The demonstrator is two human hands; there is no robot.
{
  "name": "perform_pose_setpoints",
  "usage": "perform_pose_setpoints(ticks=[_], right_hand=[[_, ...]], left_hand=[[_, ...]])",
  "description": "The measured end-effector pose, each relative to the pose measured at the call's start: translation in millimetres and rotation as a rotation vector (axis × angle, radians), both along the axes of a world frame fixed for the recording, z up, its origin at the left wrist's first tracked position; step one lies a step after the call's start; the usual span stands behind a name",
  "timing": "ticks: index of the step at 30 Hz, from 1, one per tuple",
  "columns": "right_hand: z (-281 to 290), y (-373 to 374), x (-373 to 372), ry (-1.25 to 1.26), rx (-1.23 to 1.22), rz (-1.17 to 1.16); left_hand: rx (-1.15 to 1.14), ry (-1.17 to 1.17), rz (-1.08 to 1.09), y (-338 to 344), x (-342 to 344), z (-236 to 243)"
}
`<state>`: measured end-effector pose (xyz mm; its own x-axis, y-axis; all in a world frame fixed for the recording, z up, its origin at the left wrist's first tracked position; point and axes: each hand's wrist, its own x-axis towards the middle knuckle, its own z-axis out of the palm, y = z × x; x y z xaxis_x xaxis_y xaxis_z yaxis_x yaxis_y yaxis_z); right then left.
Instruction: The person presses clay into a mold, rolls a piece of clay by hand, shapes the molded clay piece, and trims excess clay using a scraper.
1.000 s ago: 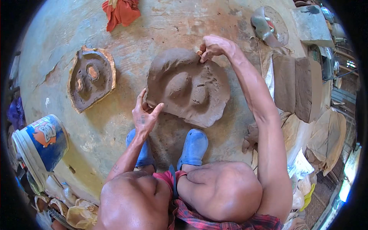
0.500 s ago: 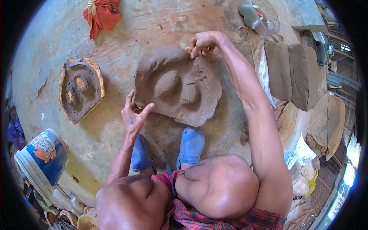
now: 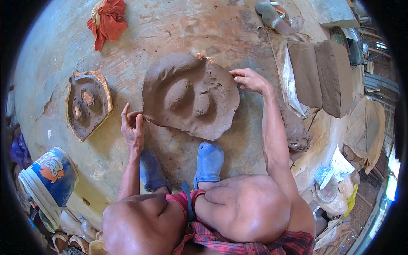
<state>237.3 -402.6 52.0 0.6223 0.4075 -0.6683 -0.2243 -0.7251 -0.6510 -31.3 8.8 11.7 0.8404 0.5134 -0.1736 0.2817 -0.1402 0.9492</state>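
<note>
A brown clay slab (image 3: 191, 123) with an uneven edge lies in front of my feet, two rounded bumps rising from its hollowed middle. Under its far edge a bit of orange-brown rim (image 3: 200, 55) peeks out. My left hand (image 3: 133, 129) is at the slab's left edge, fingers spread, one fingertip close to or touching the clay. At the upper right edge, my right hand (image 3: 251, 80) has its thumb and forefinger together on the clay, its other fingers curled. To the left sits a smaller orange-rimmed mould (image 3: 109, 91) lined with clay.
A red cloth (image 3: 111, 25) lies at the far left, and a blue-and-white bucket (image 3: 55, 176) at the near left. Clay blocks (image 3: 321, 78) stand on the right, with a rough clay lump (image 3: 295, 131) beside my right forearm. My blue clogs (image 3: 209, 163) are just below the slab.
My right hand has moved from the slab's far edge to the right along its rim. The slab has turned slightly, and more orange rim shows behind it. My left hand's fingers have shifted upward.
</note>
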Motion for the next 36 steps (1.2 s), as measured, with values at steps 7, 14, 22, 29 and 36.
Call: perform_pose_setpoints(ticks=[7,14,22,29,36], right_hand=[[2.6,0.5,9.7,0.051,0.007,0.022],[-13.8,8.3,-10.8,-0.216,-0.081,-0.024],[13.3,48.4,-8.2,-0.475,0.018,-0.478],[38.0,120.6,65.9,-0.591,-0.131,0.377],[38.5,136.5,96.1,-0.219,-0.236,0.609]], left_hand=[[-0.255,-0.076,0.045,6.9,2.4,-9.6],[-0.221,-0.054,-0.025,10.9,0.0,-12.1],[-0.124,-0.04,-0.124,19.5,-4.2,-3.4],[-0.159,-0.015,-0.108,16.1,0.3,-10.5],[-0.137,-0.006,-0.124,8.9,8.6,-0.5]])
